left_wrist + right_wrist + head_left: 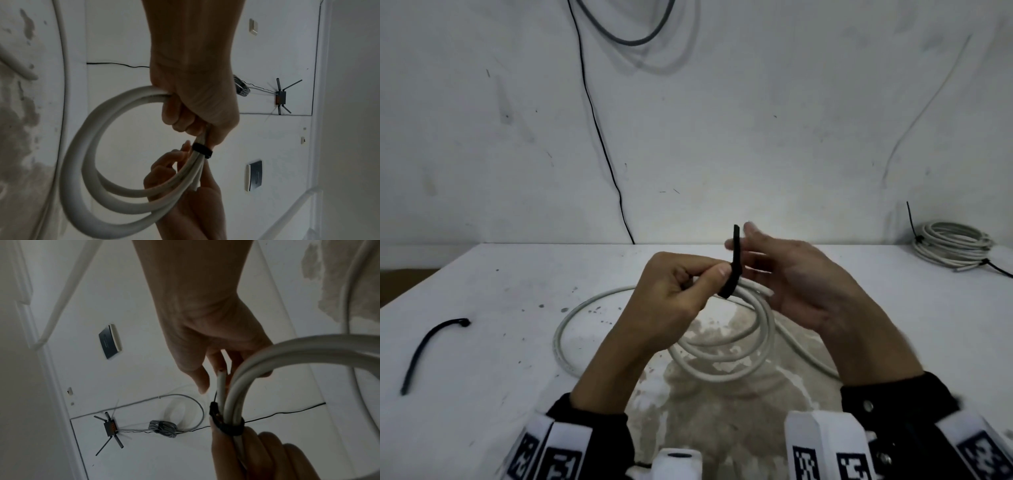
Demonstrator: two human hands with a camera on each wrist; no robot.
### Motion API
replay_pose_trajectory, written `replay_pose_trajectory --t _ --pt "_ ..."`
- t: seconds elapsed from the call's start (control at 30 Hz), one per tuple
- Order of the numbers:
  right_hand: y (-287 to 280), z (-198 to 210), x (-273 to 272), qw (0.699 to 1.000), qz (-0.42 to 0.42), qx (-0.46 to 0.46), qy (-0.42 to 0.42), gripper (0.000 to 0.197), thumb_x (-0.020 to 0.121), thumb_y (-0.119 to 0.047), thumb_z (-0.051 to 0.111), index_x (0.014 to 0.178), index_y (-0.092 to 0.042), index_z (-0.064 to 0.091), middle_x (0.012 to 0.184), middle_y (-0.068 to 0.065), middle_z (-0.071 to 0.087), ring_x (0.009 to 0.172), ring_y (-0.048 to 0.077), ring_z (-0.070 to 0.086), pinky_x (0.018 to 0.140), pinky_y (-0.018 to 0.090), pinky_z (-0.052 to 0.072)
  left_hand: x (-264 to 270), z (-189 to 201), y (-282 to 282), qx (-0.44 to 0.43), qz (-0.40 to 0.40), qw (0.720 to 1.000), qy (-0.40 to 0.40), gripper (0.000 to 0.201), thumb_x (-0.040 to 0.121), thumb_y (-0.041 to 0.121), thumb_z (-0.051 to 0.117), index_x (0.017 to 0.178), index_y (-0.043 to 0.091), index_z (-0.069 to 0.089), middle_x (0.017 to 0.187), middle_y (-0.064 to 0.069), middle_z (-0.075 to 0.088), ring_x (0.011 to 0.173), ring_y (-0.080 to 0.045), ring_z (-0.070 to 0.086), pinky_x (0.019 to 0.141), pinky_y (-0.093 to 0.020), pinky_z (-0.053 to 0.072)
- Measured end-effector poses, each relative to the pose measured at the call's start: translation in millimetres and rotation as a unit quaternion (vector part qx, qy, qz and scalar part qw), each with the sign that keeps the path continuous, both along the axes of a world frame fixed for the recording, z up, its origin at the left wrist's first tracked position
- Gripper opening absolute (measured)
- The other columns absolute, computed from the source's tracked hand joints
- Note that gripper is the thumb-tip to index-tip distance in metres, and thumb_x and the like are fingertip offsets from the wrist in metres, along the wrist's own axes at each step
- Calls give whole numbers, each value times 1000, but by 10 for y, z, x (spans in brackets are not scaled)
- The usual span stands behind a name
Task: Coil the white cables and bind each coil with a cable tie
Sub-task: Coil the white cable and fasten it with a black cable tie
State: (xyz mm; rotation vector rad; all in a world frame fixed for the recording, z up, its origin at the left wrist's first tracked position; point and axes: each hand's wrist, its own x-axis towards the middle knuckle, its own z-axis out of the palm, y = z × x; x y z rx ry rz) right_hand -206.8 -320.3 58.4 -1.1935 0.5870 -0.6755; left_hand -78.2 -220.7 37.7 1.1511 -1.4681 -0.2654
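A white cable coil [726, 346] hangs over the table [500, 274] in my left hand [702, 275], which grips its gathered strands. A black cable tie [735, 263] is wrapped round those strands, and its free tail stands upright past my left thumb. In the left wrist view the tie [202, 150] rings the coil [96, 155] just beyond my left hand [195, 116]. My right hand [767, 260] hovers beside the tie with fingers spread, holding nothing. The right wrist view shows my right hand [213, 369] with straight fingers behind the coil [287, 352] and the tie [229, 426].
A bound white coil [955, 246] lies at the table's back right corner. A spare black tie [424, 349] lies at the left. A loose length of the white cable [571, 318] curves across the table under my hands. Thin cables hang on the wall behind.
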Motion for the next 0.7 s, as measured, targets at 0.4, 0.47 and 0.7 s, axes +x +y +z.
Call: replay_pose_trajectory --t 0.4,0.47,0.7 --pt "51 -87 119 993 -83 78 -41 9 77 -3 63 71 2 66 54 6 62 58 19 51 56 29 48 -87 41 69 -10 -39 996 -86 42 87 23 51 54 -3 52 46 6 31 41 -3 27 45 -13 24" --pt "41 -124 135 990 -117 63 -36 10 78 -4 65 70 1 68 55 6 63 55 19 54 55 29 49 -91 32 53 22 -25 996 -86 37 87 21 55 53 7 54 44 7 30 40 -4 26 45 -15 24" --pt "-54 -123 97 982 -179 48 -41 18 81 -1 62 63 -1 65 53 2 65 49 14 54 51 24 47 -131 3 -27 110 -2 985 -132 29 93 21 52 68 12 65 42 11 38 40 -5 33 46 -14 23"
